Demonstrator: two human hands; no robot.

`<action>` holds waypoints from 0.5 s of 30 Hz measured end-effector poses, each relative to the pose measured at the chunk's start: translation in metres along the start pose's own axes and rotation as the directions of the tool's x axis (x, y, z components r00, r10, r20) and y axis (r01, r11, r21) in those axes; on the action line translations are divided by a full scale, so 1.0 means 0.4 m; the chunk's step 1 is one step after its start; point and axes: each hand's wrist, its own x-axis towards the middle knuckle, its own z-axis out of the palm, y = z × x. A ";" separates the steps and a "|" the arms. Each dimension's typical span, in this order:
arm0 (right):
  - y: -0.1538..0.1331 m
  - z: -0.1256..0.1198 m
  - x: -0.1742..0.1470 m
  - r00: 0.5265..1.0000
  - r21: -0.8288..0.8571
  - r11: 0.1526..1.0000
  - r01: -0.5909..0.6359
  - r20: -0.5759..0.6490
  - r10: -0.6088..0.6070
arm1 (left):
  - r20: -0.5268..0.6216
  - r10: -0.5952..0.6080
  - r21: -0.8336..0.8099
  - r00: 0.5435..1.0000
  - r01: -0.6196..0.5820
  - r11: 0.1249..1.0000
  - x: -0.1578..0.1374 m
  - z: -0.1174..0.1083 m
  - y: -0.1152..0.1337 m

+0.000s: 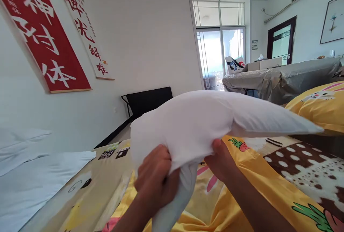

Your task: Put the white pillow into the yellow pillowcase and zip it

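Observation:
A white pillow (188, 122) is held up in front of me, bent so that one end sticks out to the right and another part hangs down between my arms. My left hand (158, 176) is closed on its lower left side. At the lower middle, my right hand (219, 158) grips the pillow too, its fingers partly hidden behind the fabric. Beneath both hands lies a rumpled yellow cloth cover (242, 192) printed with carrots and pink rabbit ears.
More white pillows (45, 178) lie at the left. A yellow rabbit-print pillow (322, 103) rests at the right, near a brown and white spotted blanket (303, 164). Behind stand a plastic-covered table (268, 81) and a black panel (150, 99). Red-and-white scrolls (51, 38) hang on the wall.

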 end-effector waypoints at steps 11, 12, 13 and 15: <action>0.143 -0.223 0.075 0.833 -0.067 0.992 -0.107 -0.551 0.052 | 0.344 0.015 0.065 0.939 -0.039 0.997 -0.247 0.159 -0.073; 0.152 -0.233 0.076 0.831 -0.110 0.987 -0.114 -0.555 0.034 | 0.365 -0.012 0.050 0.931 -0.007 0.999 -0.251 0.148 -0.086; 0.160 -0.244 0.075 0.835 -0.159 0.980 -0.117 -0.550 0.010 | 0.391 -0.049 0.013 0.919 0.048 0.999 -0.253 0.134 -0.098; 0.168 -0.270 0.071 0.854 -0.255 0.960 -0.115 -0.518 -0.036 | 0.430 -0.164 -0.091 0.888 0.223 0.971 -0.254 0.106 -0.129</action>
